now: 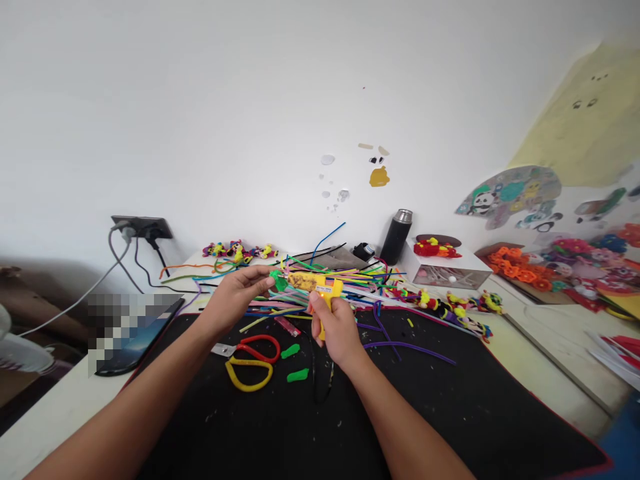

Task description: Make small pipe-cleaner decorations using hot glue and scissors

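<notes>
My right hand point(336, 323) is wrapped round the handle of a yellow hot glue gun point(307, 283), whose body points left. Its nozzle meets a small green fuzzy piece point(279, 280), or comes very near it; I cannot tell which. Thumb and fingers of my left hand point(245, 288) pinch that green piece. Below the hands, two more green fuzzy pieces point(298, 375) lie on the black mat point(260, 433). Scissors point(250, 373) with one red and one yellow handle loop rest just left of them.
Many coloured pipe cleaners point(367, 277) spread behind the hands. A dark thermos point(397, 237) stands by a white box point(450, 270). Finished colourful figures point(453, 303) lie at right, others at back left. A tablet point(140, 333) and a power strip point(143, 227) with cables sit left.
</notes>
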{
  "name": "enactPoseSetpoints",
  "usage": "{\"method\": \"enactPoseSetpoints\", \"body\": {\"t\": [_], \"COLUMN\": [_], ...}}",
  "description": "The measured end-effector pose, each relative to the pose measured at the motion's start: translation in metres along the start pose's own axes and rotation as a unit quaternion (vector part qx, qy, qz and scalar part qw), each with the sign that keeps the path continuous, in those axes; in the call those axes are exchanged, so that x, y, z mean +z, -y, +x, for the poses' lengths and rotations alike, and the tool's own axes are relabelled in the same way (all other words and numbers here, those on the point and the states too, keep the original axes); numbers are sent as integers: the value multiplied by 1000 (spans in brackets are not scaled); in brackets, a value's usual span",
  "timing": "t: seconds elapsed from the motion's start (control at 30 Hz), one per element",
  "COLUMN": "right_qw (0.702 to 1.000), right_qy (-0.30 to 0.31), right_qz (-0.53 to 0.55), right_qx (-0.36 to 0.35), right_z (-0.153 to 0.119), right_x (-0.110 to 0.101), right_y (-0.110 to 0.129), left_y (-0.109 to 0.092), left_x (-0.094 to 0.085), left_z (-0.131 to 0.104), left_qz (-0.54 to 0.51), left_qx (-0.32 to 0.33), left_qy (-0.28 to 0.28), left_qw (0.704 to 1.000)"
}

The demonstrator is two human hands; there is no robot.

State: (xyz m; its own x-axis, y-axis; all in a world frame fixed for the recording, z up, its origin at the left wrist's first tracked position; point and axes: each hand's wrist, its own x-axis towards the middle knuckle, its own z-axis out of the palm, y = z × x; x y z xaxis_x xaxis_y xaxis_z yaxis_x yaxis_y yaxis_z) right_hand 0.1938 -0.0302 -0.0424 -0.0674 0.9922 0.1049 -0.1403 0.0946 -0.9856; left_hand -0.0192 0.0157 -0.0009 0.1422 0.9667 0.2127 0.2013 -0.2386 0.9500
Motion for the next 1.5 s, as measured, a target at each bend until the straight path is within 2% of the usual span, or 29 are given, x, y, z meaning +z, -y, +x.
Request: {"method": "enactPoseSetpoints", "body": {"t": [0.9,1.5], "right_qw": [1000,1000], "right_qy": [-10,-7], "right_qz": [-2,-6], "right_qx": [6,6], "right_z": [0,-2], "right_x": [1,2], "right_y": [0,4], "left_y": [6,0], "left_x": [-3,-3], "left_z": [2,1], "left_qz": [-2,14], "left_qx": [5,16], "left_qy": [1,-6], "left_qw": [1000,1000]}}
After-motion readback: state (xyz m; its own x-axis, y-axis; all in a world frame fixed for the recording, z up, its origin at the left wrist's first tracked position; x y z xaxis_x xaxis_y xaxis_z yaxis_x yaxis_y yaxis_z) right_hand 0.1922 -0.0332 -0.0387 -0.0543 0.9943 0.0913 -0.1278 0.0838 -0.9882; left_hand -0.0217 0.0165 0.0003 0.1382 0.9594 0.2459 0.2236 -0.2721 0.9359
